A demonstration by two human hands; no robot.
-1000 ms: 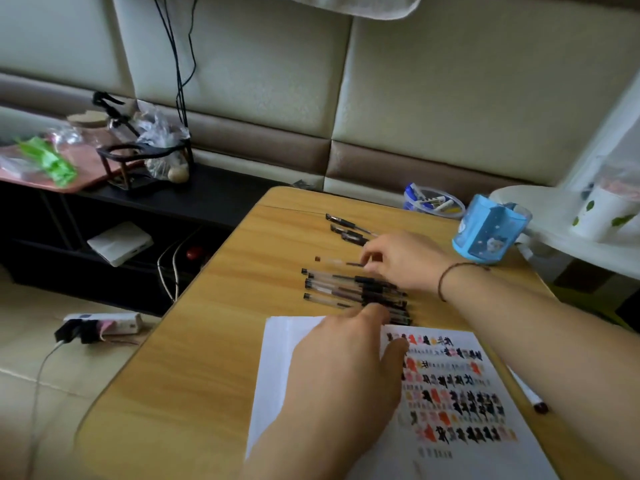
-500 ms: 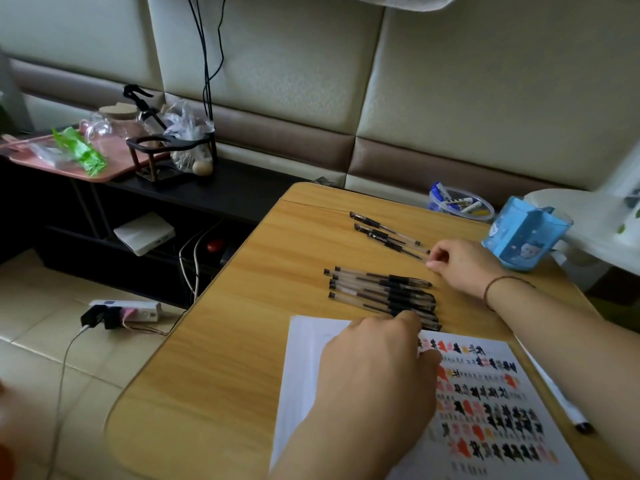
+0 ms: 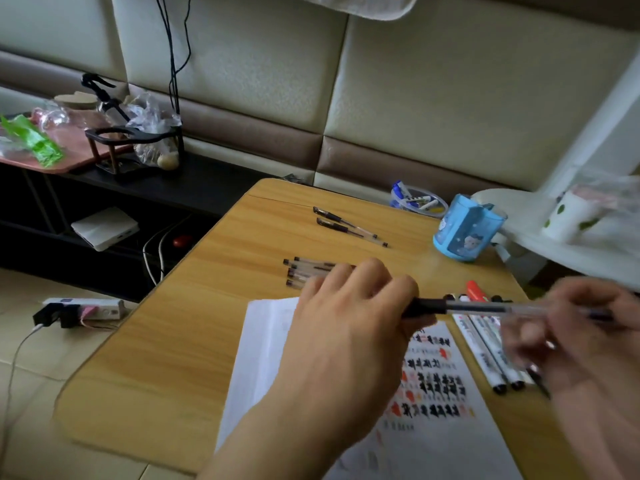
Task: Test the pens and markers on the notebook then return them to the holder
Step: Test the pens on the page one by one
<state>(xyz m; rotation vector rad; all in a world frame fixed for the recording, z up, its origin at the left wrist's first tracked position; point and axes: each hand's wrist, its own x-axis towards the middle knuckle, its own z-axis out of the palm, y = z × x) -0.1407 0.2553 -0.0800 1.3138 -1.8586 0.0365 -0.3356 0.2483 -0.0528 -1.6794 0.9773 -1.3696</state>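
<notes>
**A:** What do the hands have right now?

**B:** I see my left hand [image 3: 349,327] curled round the black capped end of a clear pen [image 3: 498,308], pinching the cap. My right hand [image 3: 585,337] is blurred, but its fingers are wrapped round the far end of the same barrel. The pen lies level between them, above the top edge of the notebook [image 3: 429,386].

**A:** So which step is that?

**B:** I judge it as uncapping: one hand on the cap, one on the barrel, ready to pull apart. The test stroke is not yet made.

**A:** Where does everything else sit?

**B:** The notebook page below the pen already carries rows of black and red marks. Just at 3 o'clock of it lie the white markers [image 3: 485,355], side by side on the tabletop [image 3: 180,341], with a red-capped one at their far end. At 12 o'clock of my left hand is the row of pens [image 3: 304,270], partly hidden by my knuckles. Further toward 12, two loose pens [image 3: 346,225] lie apart from the row. The blue holder [image 3: 465,233] stands at about 1 o'clock, near the tabletop's far right corner.

**A:** What does the next move call for?

**B:** A straight pull along the barrel to free the cap, then bringing the tip down on a blank patch low on the page. After that the pen needs recapping before it goes to the holder.
</notes>
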